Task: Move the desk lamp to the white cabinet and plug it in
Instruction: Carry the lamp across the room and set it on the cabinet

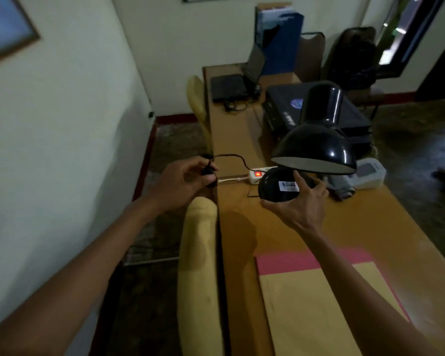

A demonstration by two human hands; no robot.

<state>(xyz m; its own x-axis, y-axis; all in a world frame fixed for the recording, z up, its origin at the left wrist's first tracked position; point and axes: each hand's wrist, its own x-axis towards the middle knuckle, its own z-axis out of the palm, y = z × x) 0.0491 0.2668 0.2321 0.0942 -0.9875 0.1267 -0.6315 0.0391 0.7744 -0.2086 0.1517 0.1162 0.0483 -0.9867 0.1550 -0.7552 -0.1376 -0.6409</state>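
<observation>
The right hand [299, 201] is closed around the round black base of the glossy black metal desk lamp [312, 150], tilted and raised above the long brown wooden worktop [242, 227]. The left hand [183, 179] is pinched on a dark plug [211, 173] of the thin black cord [231, 159], which runs rightward toward the white power strip [257, 174] with its lit red switch. The lamp's long axis rises away from the hands. No white cabinet is visible.

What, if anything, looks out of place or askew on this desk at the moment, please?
The black desk lamp is tipped, its round base off the desk in the right hand. The left hand holds its plug out past the desk edge. Nothing looks spilled or broken.
</observation>
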